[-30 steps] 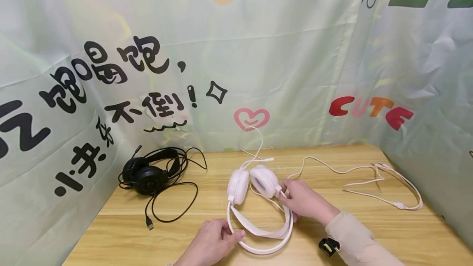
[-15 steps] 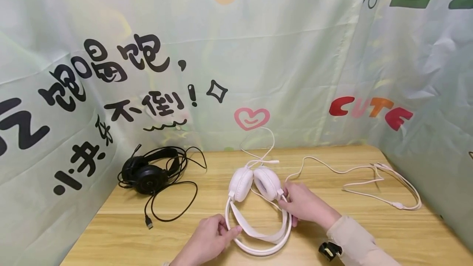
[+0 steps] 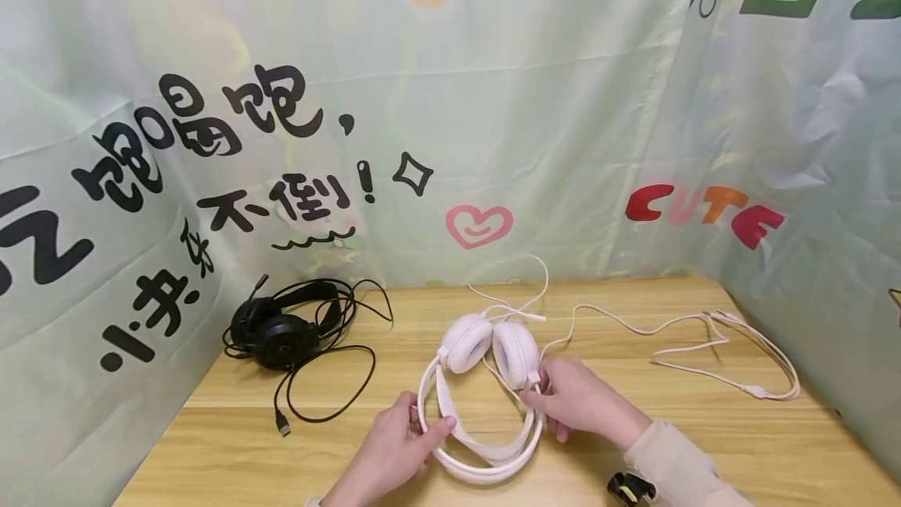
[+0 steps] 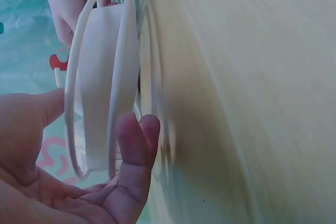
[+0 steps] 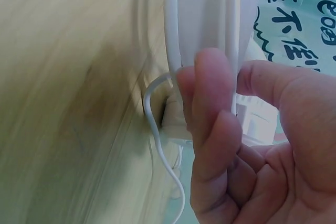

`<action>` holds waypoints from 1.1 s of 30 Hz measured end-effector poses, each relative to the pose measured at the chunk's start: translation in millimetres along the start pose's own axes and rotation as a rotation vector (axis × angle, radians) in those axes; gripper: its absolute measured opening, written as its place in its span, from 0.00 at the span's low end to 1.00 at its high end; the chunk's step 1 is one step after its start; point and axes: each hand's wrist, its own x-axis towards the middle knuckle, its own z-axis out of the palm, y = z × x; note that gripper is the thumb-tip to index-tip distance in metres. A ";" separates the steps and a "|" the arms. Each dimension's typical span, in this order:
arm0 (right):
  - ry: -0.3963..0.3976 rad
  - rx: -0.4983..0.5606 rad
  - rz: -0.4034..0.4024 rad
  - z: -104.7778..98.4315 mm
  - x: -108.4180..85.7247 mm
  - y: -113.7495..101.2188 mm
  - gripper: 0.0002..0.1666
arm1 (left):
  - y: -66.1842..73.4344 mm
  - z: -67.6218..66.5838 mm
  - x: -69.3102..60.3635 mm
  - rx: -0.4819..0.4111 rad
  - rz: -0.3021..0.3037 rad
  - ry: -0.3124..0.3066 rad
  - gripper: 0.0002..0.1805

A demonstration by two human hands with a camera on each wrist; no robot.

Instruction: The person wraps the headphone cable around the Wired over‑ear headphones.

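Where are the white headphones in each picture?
Head: white headphones, low middle, between left hand and right hand.
Left wrist: white headphones, left half, in left hand.
Right wrist: white headphones, top, right of centre, partly behind right hand.
Shared landmark: wooden table, in all three.

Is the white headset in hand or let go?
In hand: the left hand holds the white headset by one side of its headband, the right hand by the other, near an ear cup.
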 end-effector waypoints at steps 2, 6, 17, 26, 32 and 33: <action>0.000 0.003 -0.005 0.4 -1.6 -1.2 0.17 | -0.1 -0.3 1.1 -0.025 0.003 0.003 0.39; -0.002 0.008 -0.016 2.0 -4.9 -3.9 0.20 | -0.4 -0.6 3.3 -0.062 0.021 0.016 0.43; 0.003 -0.021 -0.031 9.6 -12.4 -5.5 0.22 | 4.4 1.8 7.8 -0.078 0.034 0.066 0.47; 0.032 -0.063 -0.037 13.1 -15.8 -5.5 0.25 | 9.3 3.0 10.4 0.035 0.059 0.118 0.48; 0.048 -0.065 -0.013 16.4 -19.1 -5.8 0.25 | 8.4 2.6 13.3 0.016 0.086 0.114 0.47; 0.052 -0.068 -0.011 17.0 -19.6 -5.9 0.25 | 8.4 2.5 13.7 0.008 0.090 0.109 0.47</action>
